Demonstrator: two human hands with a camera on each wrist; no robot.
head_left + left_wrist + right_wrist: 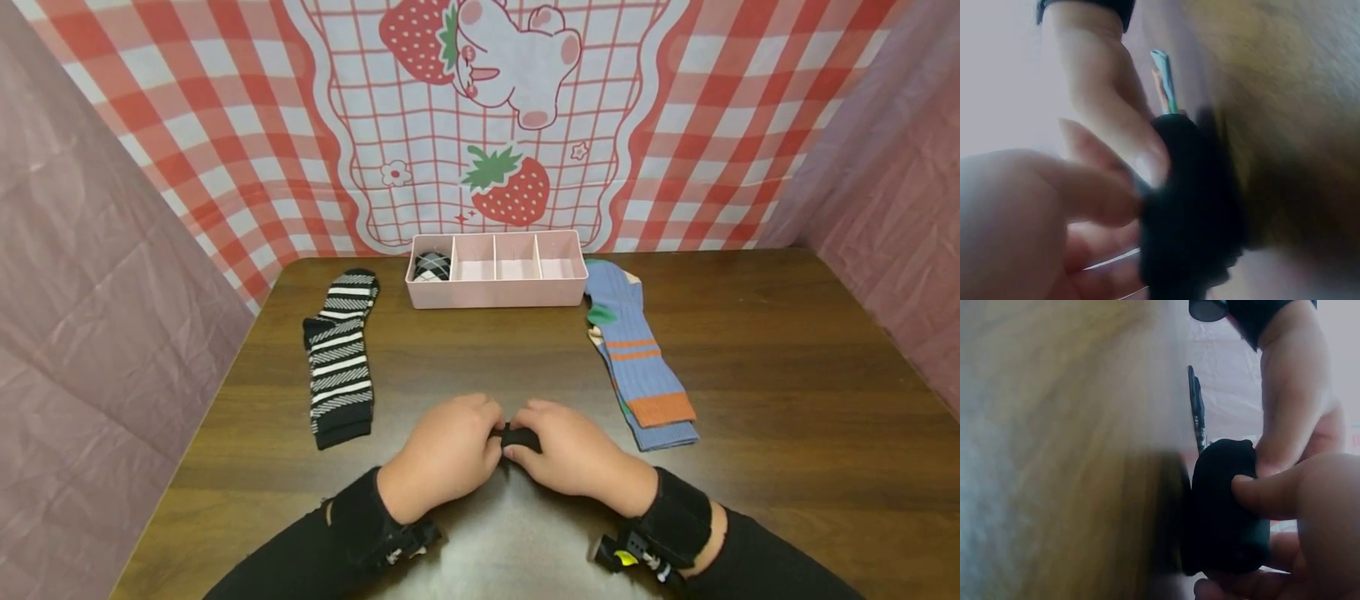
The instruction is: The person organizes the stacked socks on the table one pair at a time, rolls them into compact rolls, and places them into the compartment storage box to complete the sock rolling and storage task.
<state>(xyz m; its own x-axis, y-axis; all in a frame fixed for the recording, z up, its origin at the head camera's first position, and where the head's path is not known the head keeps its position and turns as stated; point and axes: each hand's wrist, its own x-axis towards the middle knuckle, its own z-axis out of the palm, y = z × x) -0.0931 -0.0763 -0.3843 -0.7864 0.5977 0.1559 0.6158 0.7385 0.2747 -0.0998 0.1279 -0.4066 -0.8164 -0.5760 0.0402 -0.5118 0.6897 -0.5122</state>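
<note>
Both hands meet at the near middle of the table around a small rolled black sock (pixel 521 438). My left hand (pixel 453 446) pinches its left end between thumb and fingers. From the other side, my right hand (pixel 570 446) grips it, the thumb along the near face. Seen from the left wrist, the black roll (pixel 1191 206) is a dark, blurred bundle with both thumbs against it. In the right wrist view the roll (pixel 1225 512) looks thick and rounded, close over the tabletop. Fingers hide part of it.
A black-and-white striped pair of socks (pixel 341 362) lies flat at left. Blue socks with orange bands (pixel 641 358) lie at right. At the back, a pink divided box (pixel 495 293) holds an argyle sock roll (pixel 432 267) in its leftmost compartment. A checked cloth (pixel 712 125) hangs behind.
</note>
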